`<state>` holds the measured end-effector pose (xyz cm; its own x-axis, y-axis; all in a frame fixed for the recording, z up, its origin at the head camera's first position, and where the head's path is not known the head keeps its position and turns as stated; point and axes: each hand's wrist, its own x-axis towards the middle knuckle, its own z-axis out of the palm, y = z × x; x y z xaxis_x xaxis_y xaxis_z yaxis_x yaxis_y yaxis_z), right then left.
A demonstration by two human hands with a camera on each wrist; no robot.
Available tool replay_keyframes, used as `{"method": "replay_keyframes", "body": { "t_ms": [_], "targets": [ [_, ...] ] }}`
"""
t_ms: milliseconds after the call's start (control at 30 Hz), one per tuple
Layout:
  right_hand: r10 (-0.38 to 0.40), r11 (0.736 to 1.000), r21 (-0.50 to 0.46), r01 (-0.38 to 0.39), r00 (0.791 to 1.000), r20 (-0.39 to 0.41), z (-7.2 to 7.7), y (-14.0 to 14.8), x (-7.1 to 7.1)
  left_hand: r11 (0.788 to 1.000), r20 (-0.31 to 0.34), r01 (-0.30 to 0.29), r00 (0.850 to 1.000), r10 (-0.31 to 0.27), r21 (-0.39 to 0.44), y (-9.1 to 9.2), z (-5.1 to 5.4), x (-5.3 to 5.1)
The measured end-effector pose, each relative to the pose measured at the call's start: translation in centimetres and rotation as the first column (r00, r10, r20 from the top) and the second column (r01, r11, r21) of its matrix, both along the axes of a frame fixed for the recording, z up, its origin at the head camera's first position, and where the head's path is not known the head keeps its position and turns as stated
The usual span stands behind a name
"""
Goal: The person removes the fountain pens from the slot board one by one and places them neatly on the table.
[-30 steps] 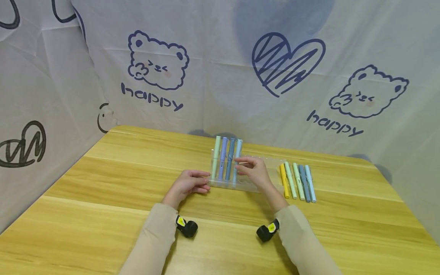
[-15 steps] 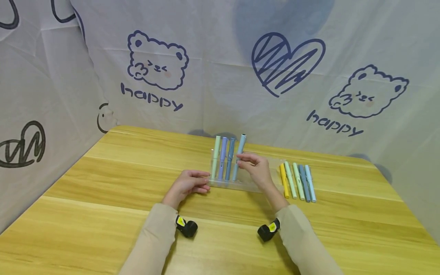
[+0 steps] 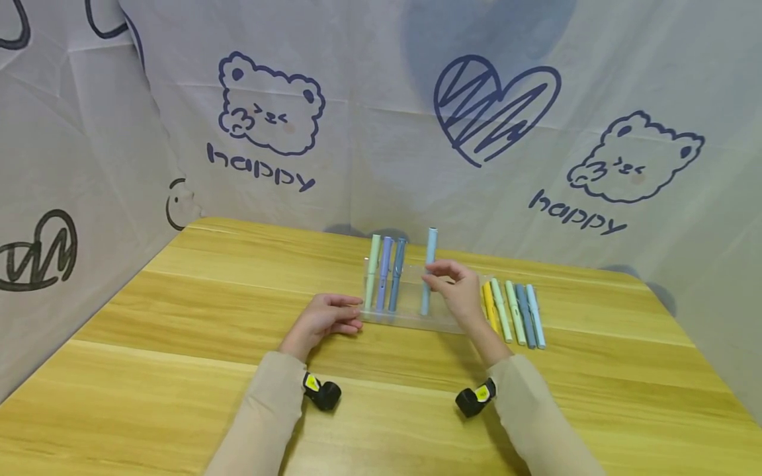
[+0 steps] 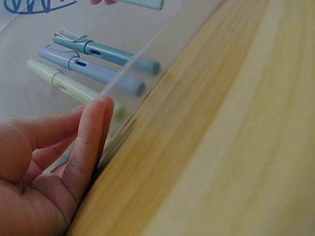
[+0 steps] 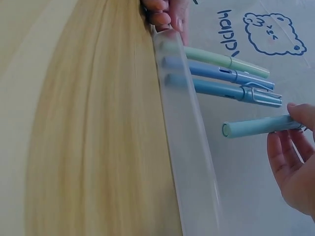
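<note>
In the head view my right hand (image 3: 460, 291) pinches a light blue pen (image 3: 431, 246) between thumb and fingers. The pen stands nearly upright, and in the right wrist view its lower end (image 5: 236, 129) is free above the clear plastic pen holder (image 5: 189, 162). My left hand (image 3: 321, 320) grips the holder's left end, fingertips at its front lip. Leaning in the holder's left part are a pale green pen (image 3: 372, 271), a lavender pen (image 3: 384, 271) and a dark blue pen (image 3: 397, 274). A gap separates them from the held pen.
Right of the holder, several pens lie side by side on the wooden table (image 3: 381, 410): yellow (image 3: 491, 307), pale green (image 3: 501, 311), grey-blue (image 3: 526, 315) and light blue (image 3: 536, 316) among them. A printed white cloth (image 3: 381, 152) hangs behind the table.
The light blue pen has been lifted from its place beside the dark blue pen and moved right with my right hand. My left hand has stayed at the holder's end.
</note>
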<state>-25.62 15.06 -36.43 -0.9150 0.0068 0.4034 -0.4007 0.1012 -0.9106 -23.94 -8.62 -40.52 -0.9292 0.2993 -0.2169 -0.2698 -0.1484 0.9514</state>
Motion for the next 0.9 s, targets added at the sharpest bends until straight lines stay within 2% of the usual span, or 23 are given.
{"method": "replay_keyframes", "body": {
  "t_ms": [267,567,767,900],
  "targets": [
    [-0.029,0.999,0.026,0.029,1.000,0.009,0.0,1.3,0.4,1.000,0.017,-0.009,1.000,0.009,-0.008,0.1,0.1,-0.1],
    [-0.009,0.999,0.035,0.009,1.000,-0.005,-0.2,2.7,0.4,1.000,0.005,-0.007,1.000,0.007,-0.004,0.0,0.1,0.0],
    [-0.052,0.995,0.084,0.050,0.998,0.026,0.5,3.3,1.2,1.000,0.003,-0.004,1.000,0.004,-0.006,0.1,0.1,0.0],
    [-0.076,0.992,0.101,0.074,0.997,0.013,0.5,3.9,1.3,1.000,0.006,-0.006,1.000,0.006,-0.008,0.1,0.2,0.0]
  ]
}}
